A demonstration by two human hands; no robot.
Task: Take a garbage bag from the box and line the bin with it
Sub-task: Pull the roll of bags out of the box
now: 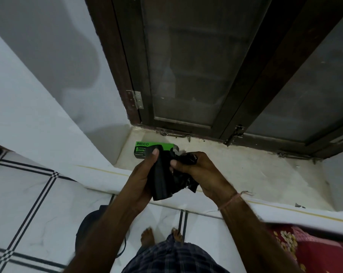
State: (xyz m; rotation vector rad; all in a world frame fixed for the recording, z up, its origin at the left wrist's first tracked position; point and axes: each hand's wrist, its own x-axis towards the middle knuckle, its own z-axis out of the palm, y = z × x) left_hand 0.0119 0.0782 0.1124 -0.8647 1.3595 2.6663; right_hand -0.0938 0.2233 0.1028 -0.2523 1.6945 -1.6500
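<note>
Pale window sill (245,170). On the floor, a dark rounded object (88,229), mostly hidden by the left forearm; unidentifiable. Black garbage bag (162,180), glossy, part rolled and part crumpled, held over the sill edge: left hand (141,174) grips the roll, right hand (198,170) pinches the crumpled end. Green box (145,147) on the sill behind: "BECO", "GARBA…" cut off; small print unreadable.

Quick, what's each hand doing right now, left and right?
Left hand: closed around the black garbage bag.
Right hand: closed on the same bag's crumpled part, thumb pinching it.
</note>
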